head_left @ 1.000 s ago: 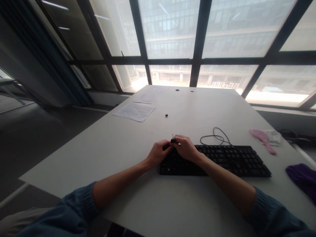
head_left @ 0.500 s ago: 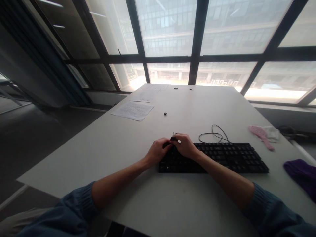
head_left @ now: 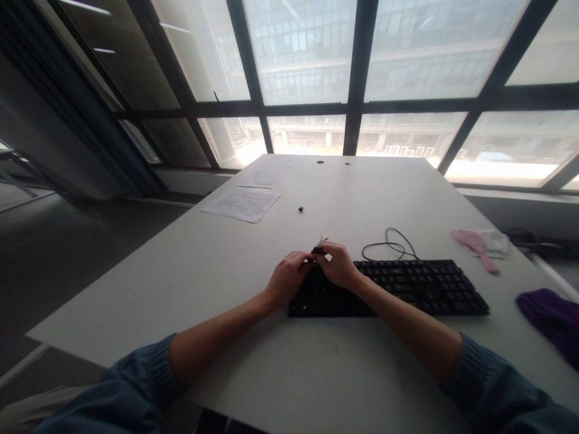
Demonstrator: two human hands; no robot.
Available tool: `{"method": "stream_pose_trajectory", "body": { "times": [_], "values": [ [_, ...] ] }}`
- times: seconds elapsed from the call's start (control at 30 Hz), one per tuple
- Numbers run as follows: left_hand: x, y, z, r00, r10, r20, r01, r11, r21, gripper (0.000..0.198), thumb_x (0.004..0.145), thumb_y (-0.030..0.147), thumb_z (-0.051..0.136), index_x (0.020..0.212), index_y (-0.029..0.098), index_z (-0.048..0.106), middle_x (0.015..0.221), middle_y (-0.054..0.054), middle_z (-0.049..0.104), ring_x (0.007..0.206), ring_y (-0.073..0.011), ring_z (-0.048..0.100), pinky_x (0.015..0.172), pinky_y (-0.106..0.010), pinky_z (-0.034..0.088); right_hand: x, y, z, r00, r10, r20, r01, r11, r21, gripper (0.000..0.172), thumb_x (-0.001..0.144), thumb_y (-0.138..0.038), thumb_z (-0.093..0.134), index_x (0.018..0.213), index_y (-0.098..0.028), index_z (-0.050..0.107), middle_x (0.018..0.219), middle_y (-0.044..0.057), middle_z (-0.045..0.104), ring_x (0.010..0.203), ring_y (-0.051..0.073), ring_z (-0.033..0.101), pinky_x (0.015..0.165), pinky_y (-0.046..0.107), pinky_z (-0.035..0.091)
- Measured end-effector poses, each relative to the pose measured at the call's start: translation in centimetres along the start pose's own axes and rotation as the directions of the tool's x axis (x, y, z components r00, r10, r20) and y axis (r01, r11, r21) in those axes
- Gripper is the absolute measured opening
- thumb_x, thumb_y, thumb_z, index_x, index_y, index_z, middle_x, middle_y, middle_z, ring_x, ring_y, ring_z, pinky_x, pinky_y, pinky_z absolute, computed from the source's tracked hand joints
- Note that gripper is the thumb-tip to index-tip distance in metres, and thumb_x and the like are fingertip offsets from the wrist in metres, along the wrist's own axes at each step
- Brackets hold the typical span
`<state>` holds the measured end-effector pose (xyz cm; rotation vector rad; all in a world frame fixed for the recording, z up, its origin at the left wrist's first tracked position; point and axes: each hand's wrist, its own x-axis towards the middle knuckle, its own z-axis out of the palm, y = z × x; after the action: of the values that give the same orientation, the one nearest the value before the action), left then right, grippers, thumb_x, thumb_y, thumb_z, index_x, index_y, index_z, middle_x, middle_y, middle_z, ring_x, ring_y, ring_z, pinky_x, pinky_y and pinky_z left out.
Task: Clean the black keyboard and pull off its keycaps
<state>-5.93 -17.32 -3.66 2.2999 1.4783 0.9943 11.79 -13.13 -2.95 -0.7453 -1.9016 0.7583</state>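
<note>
Over the left end of a black keyboard [head_left: 420,286], my two hands meet with their fingertips together. My right hand [head_left: 339,265] pinches a small black keycap puller [head_left: 319,250] whose thin metal wires stick up past the fingers. My left hand [head_left: 287,277] is closed too, its thumb and fingertips pressed at the left end of the same tool. Fingers cover much of the puller, and the keys right under my hands are partly hidden. Farther off on the table lies one small black piece like a keycap [head_left: 301,209].
The keyboard's black cable [head_left: 389,244] loops behind it. To the right lie a pink hairbrush-like item [head_left: 474,244], a crumpled clear bag [head_left: 496,244] and a purple cloth [head_left: 547,316]. Printed sheets [head_left: 242,204] rest at the left of the white table [head_left: 181,289], before large windows.
The puller has turned slightly in my fingers, so its metal wires now show longer and point upward. Both hands stay over the keyboard's left end. The whole view has shifted a little.
</note>
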Motion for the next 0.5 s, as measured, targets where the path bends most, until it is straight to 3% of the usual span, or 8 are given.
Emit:
{"method": "stream_pose_trajectory", "body": {
  "times": [0.23,0.5],
  "values": [
    [0.23,0.34,-0.34,0.997,0.025,-0.079,-0.037,0.988,-0.148,0.015,0.091,0.022,0.065,0.106,0.023,0.067,0.100,-0.003,0.070,0.095,-0.0192,0.064,0.086,-0.032,0.051,0.10,-0.13,-0.03,1.000,-0.010,-0.018,0.010,1.000,0.019,0.017,0.091,-0.025,0.062,0.077,-0.018,0.068,0.078,0.003,0.068,0.073,0.016,0.059,0.072,0.028,0.046],
    [0.37,0.24,-0.30,0.989,0.040,-0.142,-0.062,0.986,-0.153,0.019,0.087,0.018,0.070,0.105,0.022,0.069,0.099,-0.003,0.072,0.093,-0.0196,0.067,0.086,-0.033,0.053,0.09,-0.39,-0.10,1.000,-0.021,-0.007,0.021,1.000,-0.016,0.019,0.091,-0.022,0.062,0.073,-0.018,0.065,0.075,0.002,0.064,0.071,0.015,0.056,0.070,0.027,0.044]
  ]
}}
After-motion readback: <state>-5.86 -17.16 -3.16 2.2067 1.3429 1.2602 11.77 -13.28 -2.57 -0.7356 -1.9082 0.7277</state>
